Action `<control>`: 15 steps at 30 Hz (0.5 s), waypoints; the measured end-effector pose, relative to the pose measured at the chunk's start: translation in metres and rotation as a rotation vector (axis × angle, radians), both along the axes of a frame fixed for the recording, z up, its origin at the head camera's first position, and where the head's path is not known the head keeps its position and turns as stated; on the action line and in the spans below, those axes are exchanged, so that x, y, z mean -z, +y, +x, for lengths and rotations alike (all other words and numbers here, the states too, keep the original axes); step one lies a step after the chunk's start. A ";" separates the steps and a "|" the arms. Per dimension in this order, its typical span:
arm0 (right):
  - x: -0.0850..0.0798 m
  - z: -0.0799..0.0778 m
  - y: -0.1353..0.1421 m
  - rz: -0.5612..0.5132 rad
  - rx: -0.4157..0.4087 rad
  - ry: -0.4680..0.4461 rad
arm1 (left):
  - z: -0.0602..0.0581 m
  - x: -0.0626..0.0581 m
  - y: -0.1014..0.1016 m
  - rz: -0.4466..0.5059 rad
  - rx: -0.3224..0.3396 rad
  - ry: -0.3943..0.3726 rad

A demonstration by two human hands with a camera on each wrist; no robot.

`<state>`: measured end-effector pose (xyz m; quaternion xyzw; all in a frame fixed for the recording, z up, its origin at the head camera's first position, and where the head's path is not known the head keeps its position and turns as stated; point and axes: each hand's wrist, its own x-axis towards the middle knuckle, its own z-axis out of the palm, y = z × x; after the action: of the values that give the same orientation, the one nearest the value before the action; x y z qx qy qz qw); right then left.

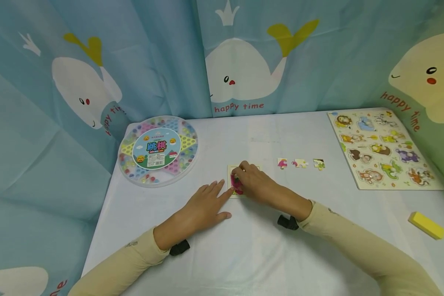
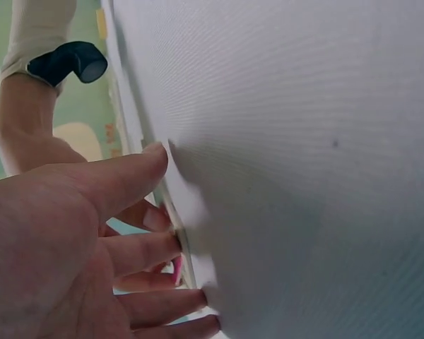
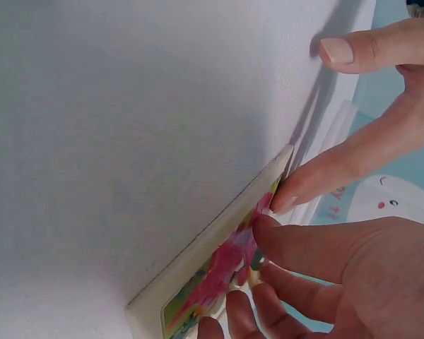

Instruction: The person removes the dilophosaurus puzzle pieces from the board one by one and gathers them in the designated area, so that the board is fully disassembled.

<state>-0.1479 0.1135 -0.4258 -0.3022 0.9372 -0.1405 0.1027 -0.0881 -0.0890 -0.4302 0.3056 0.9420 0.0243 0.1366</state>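
Observation:
A small jigsaw puzzle board (image 1: pixel 229 174) with a cream rim and a pink and green picture lies flat on the white table. My left hand (image 1: pixel 203 207) is spread low at its left side, index fingertip on the picture's edge. Over the board, my right hand (image 1: pixel 257 183) pinches a puzzle piece (image 3: pixel 256 259) between thumb and fingers; most of the piece is hidden. In the right wrist view the thumb rests right at the pink picture (image 3: pixel 226 265), close to the left index finger. Three loose pieces, a pink one (image 1: pixel 282 163), a middle one (image 1: pixel 299 163) and a greenish one (image 1: pixel 319 164), lie right of the board.
A round Chinese checkers set (image 1: pixel 157 150) in a clear case lies at the back left. At the back right is a wooden animal peg board (image 1: pixel 386 150), with a yellow block (image 1: pixel 426 225) nearer the front. A whale-print curtain (image 1: pixel 170 61) hangs behind the table.

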 end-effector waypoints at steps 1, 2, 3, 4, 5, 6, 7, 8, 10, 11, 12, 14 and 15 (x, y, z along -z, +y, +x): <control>0.000 0.000 0.000 -0.003 0.002 -0.004 | 0.000 0.000 0.000 -0.001 0.000 -0.002; 0.000 0.000 0.001 -0.011 0.005 -0.006 | 0.000 -0.001 0.001 -0.002 -0.001 -0.007; 0.000 0.001 0.001 -0.025 0.006 -0.006 | -0.001 -0.001 0.001 -0.002 -0.003 -0.012; 0.000 0.001 0.002 -0.048 0.005 -0.004 | -0.001 -0.001 0.001 -0.003 -0.004 -0.017; 0.001 0.002 0.003 -0.075 0.003 -0.001 | -0.001 -0.002 0.001 -0.002 -0.006 -0.021; 0.001 0.002 0.004 -0.107 0.000 0.001 | -0.001 -0.002 0.002 0.000 -0.007 -0.024; 0.002 0.002 0.005 -0.139 -0.007 0.003 | -0.001 -0.003 0.002 0.002 -0.008 -0.027; 0.002 0.002 0.006 -0.168 -0.008 0.002 | 0.000 -0.003 0.002 0.005 -0.009 -0.030; 0.002 0.001 0.009 -0.214 -0.011 -0.010 | 0.000 -0.003 0.002 0.010 -0.009 -0.032; 0.002 0.000 0.010 -0.228 -0.012 -0.018 | 0.000 -0.003 0.002 0.013 -0.010 -0.031; 0.002 0.000 0.011 -0.240 -0.011 -0.027 | 0.000 -0.003 0.001 0.015 -0.011 -0.033; 0.001 -0.002 0.014 -0.261 -0.005 -0.048 | 0.000 -0.003 0.001 0.017 -0.012 -0.036; 0.000 -0.002 0.015 -0.274 -0.006 -0.054 | 0.000 -0.003 0.001 0.019 -0.013 -0.040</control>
<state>-0.1500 0.1284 -0.4260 -0.3124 0.9052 -0.2751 0.0861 -0.0885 -0.0877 -0.4271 0.3001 0.9408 0.0404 0.1520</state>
